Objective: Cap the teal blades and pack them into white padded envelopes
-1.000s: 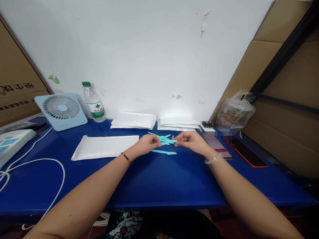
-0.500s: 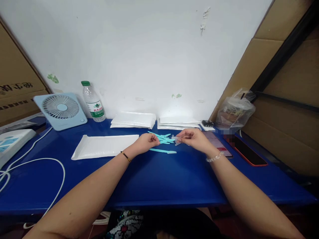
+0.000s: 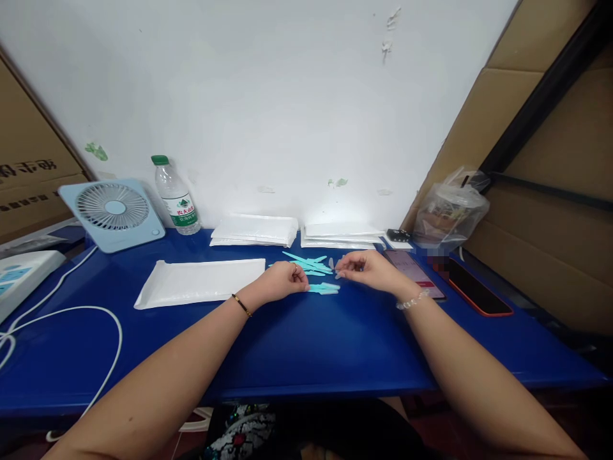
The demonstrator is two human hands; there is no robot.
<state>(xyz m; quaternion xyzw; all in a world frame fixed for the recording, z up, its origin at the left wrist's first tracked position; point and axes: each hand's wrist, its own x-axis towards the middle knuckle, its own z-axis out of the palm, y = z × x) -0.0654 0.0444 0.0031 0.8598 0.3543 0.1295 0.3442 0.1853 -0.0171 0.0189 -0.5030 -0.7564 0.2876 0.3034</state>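
Note:
Several thin turquoise plastic sticks (image 3: 309,262) lie in a small heap on the blue table (image 3: 297,345), near its middle. My left hand (image 3: 282,281) rests on the table with fingers closed round the end of one or two turquoise sticks (image 3: 324,289) that lie flat at its fingertips. My right hand (image 3: 366,268) hovers just right of the heap, fingers pinched on a small clear cap-like piece (image 3: 338,275). A flat white padded envelope (image 3: 201,280) lies left of my left hand.
Stacks of white envelopes (image 3: 256,230) sit against the wall. A small blue fan (image 3: 113,209) and a water bottle (image 3: 175,197) stand at the back left, with a white cable (image 3: 71,319). Two phones (image 3: 416,273) and a plastic bag (image 3: 450,214) lie right, beside cardboard.
My left hand came down to the table with the turquoise stick, beside the one lying there. My right hand drew away from that stick with the small clear piece.

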